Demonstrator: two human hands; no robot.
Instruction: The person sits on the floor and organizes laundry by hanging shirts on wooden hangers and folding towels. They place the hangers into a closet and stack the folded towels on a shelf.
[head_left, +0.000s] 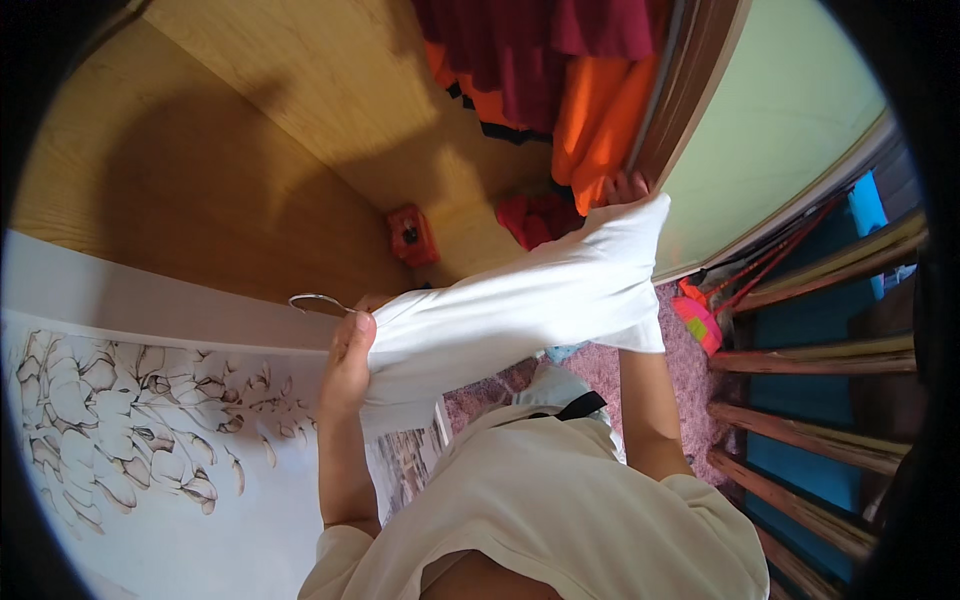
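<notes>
A white garment (517, 300) is stretched sideways in front of me at chest height. My left hand (349, 358) grips its left end, with the thumb on top at the neck of a clothes hanger. The metal hook of the hanger (319, 300) sticks out to the left, while its body is hidden by the cloth. Most of my right hand (628, 187) is covered by the garment's right end. Only its fingers show beyond the cloth, by the orange clothing (596, 120) and the wardrobe frame (694, 82). What these fingers hold cannot be made out.
Maroon clothing (525, 45) hangs inside the wooden wardrobe (300, 165). A red box (412, 234) and red cloth (536, 217) lie at its bottom. Wooden railings (814, 361) stand to the right, with a pink bag (697, 319) beside them. A flower-patterned panel (142, 427) is at left.
</notes>
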